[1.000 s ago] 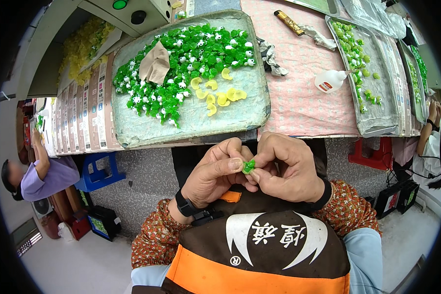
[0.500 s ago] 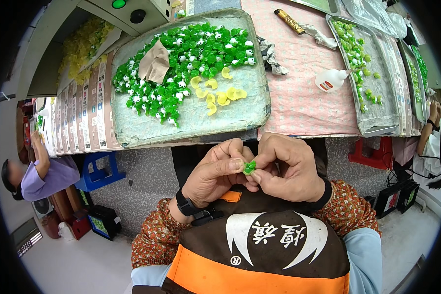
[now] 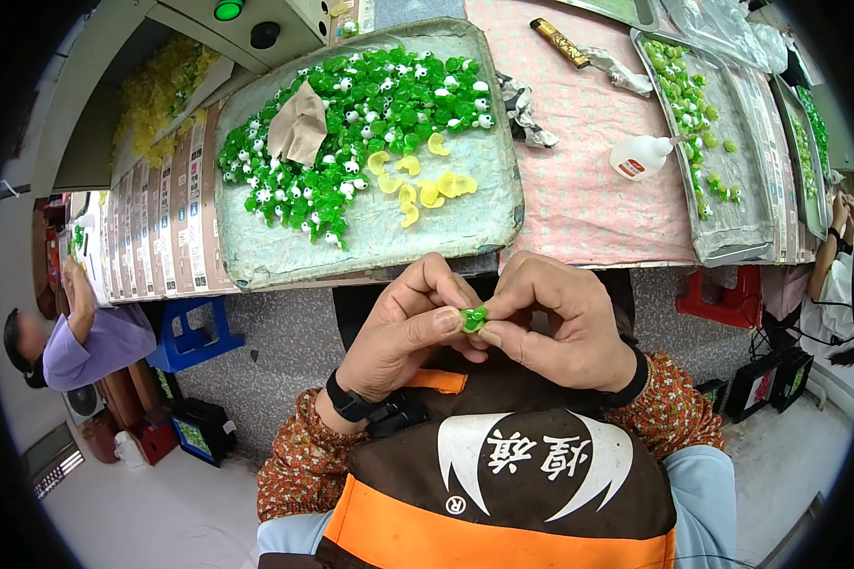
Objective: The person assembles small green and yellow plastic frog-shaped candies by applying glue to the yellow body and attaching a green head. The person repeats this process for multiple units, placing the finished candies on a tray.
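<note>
The left hand [image 3: 399, 332] and the right hand [image 3: 569, 327] gripped one small green piece [image 3: 473, 320] together, in front of the bench [image 3: 588, 223].
From where I stood, each hand pinched the piece between thumb and finger, one from each side, so that part of it was hidden. In my opinion, such work asked for a light and even pressure, with both wrists calm and the piece turned enough to see its edge; a hard squeeze could make it slip. Just beyond the hands was a large tray [image 3: 474, 213], with some yellow pieces [image 3: 431, 193] near a heap of green and white pieces [image 3: 389, 95], on which a beige cloth [image 3: 298, 125] lay. Farther right, a white bottle [image 3: 639, 157] stood beside a second tray [image 3: 745, 204].
</note>
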A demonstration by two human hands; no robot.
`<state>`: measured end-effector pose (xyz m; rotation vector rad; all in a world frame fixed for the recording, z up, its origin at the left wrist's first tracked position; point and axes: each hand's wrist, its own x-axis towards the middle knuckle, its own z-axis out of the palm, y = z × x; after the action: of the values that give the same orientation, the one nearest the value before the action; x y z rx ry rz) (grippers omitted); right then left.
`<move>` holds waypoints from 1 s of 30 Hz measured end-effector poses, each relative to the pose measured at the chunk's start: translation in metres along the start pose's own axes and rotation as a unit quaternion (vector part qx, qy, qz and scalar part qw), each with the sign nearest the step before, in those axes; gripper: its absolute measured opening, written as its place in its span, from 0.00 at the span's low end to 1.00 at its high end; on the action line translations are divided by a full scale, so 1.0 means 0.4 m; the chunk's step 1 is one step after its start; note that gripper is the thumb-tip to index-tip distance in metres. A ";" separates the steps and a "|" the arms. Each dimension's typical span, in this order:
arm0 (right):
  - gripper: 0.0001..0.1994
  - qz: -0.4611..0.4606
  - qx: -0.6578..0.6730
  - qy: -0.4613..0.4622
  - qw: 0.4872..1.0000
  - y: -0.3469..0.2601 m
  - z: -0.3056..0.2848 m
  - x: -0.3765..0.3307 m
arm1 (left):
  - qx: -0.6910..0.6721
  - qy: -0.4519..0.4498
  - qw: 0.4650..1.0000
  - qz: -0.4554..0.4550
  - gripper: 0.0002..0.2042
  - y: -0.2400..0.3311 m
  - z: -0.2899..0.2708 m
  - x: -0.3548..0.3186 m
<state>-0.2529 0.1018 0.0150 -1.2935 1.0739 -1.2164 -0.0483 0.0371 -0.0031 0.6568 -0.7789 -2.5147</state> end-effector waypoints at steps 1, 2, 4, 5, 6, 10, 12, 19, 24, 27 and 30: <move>0.04 0.012 0.010 0.007 1.000 0.000 0.001 -0.001 | 0.016 0.008 1.000 0.007 0.10 0.004 0.003 -0.002; 0.04 0.018 0.008 0.008 1.000 -0.001 0.000 -0.001 | 0.033 0.013 0.999 0.014 0.10 0.005 0.002 -0.003; 0.04 0.029 0.003 0.009 1.000 -0.003 -0.003 -0.001 | 0.069 0.022 0.997 0.030 0.10 0.006 0.000 -0.005; 0.04 0.048 0.015 0.015 0.999 -0.003 -0.002 -0.003 | 0.080 0.024 0.996 0.033 0.09 0.008 0.000 -0.006; 0.05 0.066 0.028 0.018 0.997 -0.004 0.001 -0.005 | 0.090 0.029 0.995 0.037 0.09 0.013 0.004 -0.009; 0.08 0.053 0.047 0.039 0.997 -0.003 0.014 -0.007 | 0.140 0.034 0.989 0.042 0.08 0.018 0.009 -0.013; 0.08 0.024 -0.009 0.029 0.999 -0.018 0.012 0.001 | 0.156 0.037 0.986 0.044 0.08 0.018 0.005 -0.015; 0.09 -0.059 -0.146 0.031 0.987 -0.008 0.007 0.004 | 0.175 0.055 0.982 0.052 0.09 0.016 0.006 -0.013; 0.05 0.013 -0.097 0.063 0.993 -0.019 0.013 0.001 | 0.147 0.071 0.985 0.064 0.11 -0.002 0.013 -0.013; 0.03 0.019 -0.094 0.070 0.993 -0.017 0.015 -0.001 | 0.153 0.081 0.982 0.081 0.12 -0.014 0.014 -0.012; 0.03 0.029 -0.084 0.077 0.993 -0.019 0.019 -0.003 | 0.170 0.084 0.978 0.090 0.11 -0.016 0.018 -0.013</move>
<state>-0.2456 0.1046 0.0229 -1.3007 1.3412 -1.2181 -0.0496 0.0474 -0.0002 0.8557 -1.1626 -2.1495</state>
